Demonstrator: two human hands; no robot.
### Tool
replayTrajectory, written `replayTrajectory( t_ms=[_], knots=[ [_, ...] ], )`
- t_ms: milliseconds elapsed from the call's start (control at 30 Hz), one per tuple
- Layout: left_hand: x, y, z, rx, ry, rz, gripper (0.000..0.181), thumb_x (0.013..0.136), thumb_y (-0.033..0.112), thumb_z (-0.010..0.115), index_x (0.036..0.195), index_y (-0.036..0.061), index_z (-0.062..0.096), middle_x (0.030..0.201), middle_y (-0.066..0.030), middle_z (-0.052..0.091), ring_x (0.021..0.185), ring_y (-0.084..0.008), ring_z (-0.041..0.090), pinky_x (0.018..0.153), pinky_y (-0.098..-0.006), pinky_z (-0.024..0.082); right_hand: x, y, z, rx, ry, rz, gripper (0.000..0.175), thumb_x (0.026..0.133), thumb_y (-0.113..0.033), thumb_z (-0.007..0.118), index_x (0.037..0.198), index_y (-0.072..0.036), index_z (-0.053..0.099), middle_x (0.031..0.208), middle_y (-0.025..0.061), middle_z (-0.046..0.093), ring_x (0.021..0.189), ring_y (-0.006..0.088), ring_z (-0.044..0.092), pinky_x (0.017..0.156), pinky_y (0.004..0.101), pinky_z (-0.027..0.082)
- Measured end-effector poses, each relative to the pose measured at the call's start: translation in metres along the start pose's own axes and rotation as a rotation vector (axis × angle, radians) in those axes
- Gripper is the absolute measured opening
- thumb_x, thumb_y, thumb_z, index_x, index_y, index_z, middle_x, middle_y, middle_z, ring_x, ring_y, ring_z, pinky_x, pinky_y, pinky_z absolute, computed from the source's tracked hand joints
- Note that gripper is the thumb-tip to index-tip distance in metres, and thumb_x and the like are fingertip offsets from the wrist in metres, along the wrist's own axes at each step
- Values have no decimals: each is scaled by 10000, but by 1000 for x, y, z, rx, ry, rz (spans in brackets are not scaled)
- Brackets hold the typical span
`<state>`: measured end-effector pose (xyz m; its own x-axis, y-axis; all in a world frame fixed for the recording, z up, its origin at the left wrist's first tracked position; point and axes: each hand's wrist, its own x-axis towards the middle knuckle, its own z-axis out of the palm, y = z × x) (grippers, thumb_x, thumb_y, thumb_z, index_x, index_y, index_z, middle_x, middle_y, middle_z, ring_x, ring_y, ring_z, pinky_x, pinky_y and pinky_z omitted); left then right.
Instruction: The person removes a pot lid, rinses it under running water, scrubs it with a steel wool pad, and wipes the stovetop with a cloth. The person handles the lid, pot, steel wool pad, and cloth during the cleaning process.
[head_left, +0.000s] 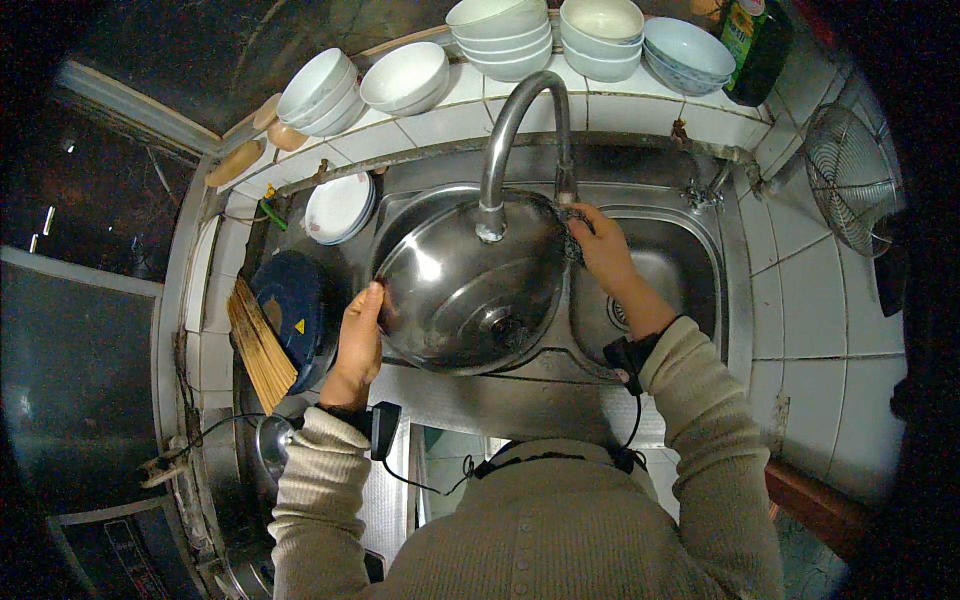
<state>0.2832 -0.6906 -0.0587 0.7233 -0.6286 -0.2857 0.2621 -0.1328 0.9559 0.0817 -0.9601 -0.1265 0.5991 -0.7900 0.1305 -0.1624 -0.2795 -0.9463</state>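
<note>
A large round stainless steel pan or basin (465, 285), shiny and wet-looking, is tilted over the left sink bowl beneath the curved metal faucet (495, 150). My left hand (360, 345) grips its left rim, thumb on the near face and the other fingers hidden. At the upper right rim, my right hand (600, 247) has its fingers around a dark mesh-like scrubber (574, 232), pressed near the edge. The right sink bowl (660, 270), with its drain, lies beneath my right forearm. Whether water runs from the spout cannot be told.
Stacked white bowls (502, 45) and a dark green bottle (757, 52) line the tiled ledge. Small plates (337, 206), a bamboo brush (262, 345) and a dark blue round object (292, 315) are at left. A wire strainer (851, 176) hangs at right. Cables trail from both wrists.
</note>
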Motion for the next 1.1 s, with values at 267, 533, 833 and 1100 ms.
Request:
replayTrajectory(
  t_ms=[267,533,833,1100],
  knots=[
    [-7,-25,-7,-434,-97,-112,597,949,523,346,1364,96,386,1387,-62,412,1253,-230,387,1051,-385,307,-26,102,41,836,-216,819,253,935,-205,512,1110,-31,566,1022,91,633,918,224,618,802,365,501],
    [-10,-37,13,-671,-39,-174,688,928,580,295,1425,106,255,1469,-91,285,1324,-272,308,1098,-447,257,-41,105,35,577,-368,724,325,913,-201,516,1191,-34,523,1107,116,603,962,255,600,847,390,484],
    [-19,-63,27,-835,28,-290,620,971,502,256,1421,75,257,1475,-97,271,1327,-270,309,1107,-434,250,-49,38,-25,754,-173,861,336,944,-254,457,1200,-49,527,1117,101,610,967,251,594,840,407,485],
    [-15,-97,29,-938,111,-383,580,983,476,227,1411,90,291,1470,-90,294,1325,-272,315,1107,-429,244,-44,20,-23,814,-195,822,332,933,-239,502,1192,-33,527,1066,81,634,926,237,617,806,379,504]
  ],
)
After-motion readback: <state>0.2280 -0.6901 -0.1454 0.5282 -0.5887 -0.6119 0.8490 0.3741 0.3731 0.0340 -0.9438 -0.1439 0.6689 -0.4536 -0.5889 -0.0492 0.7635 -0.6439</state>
